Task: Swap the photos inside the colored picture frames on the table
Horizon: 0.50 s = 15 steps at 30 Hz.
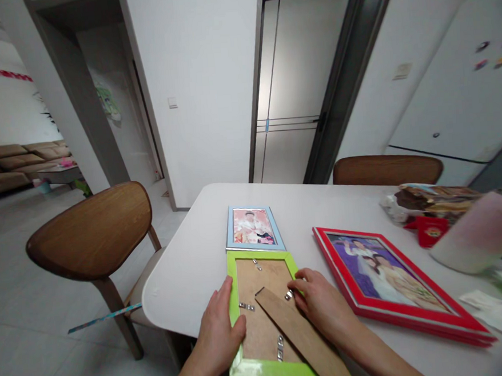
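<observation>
A green picture frame [232,275] lies face down on the white table, its brown backing board [249,280] and metal clips showing. The stand leg [302,336] slants across the board. At the left edge of this frame rests my left hand [220,327], fingers stretched along the rim and thumb over the border. My right hand [321,303] has its fingers bent at the right-hand metal clip [289,294], thumb and fingertips close to it. Just beyond the green frame lies a light blue frame [230,229] with a photo, face up.
Red frames [337,262] are stacked on the right of the white table [179,273]. Behind them are a plastic bag [432,198], a red packet [432,231] and a pinkish jar [477,232]. Wooden chairs stand at left [95,233] and at the far side [387,170].
</observation>
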{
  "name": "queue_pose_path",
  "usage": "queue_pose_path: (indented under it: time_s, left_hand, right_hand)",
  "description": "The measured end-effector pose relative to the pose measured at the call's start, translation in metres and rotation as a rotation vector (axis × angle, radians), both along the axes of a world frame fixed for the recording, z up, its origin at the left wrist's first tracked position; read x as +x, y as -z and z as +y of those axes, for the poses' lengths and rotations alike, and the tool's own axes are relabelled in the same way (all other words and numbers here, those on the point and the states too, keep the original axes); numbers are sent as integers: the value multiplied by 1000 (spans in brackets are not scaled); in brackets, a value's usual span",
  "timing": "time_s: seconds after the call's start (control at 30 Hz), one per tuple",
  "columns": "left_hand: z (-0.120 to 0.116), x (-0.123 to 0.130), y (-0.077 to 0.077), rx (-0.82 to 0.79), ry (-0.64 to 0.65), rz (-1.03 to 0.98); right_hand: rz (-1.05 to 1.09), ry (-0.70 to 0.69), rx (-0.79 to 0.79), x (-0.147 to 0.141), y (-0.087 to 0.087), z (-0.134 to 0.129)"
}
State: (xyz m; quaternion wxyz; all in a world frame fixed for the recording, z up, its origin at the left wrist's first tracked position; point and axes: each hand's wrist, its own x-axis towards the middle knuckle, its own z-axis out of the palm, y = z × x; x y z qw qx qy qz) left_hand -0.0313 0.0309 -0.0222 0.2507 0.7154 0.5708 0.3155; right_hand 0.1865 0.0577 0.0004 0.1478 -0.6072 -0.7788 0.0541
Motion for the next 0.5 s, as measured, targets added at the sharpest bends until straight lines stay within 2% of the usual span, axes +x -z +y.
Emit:
queue_pose_path:
  time_s: [0.2,0.37,0.5]
  left_hand:
    - [0,0,3,19,-12,-25]
    - [-1,0,3,23,1,2]
    - [-1,1,2,18,-5,18]
  right_hand:
    - [24,-101,47,-27,-10,16]
    - [17,-65,55,-52,2,44]
    - [8,-53,77,-55,8,49]
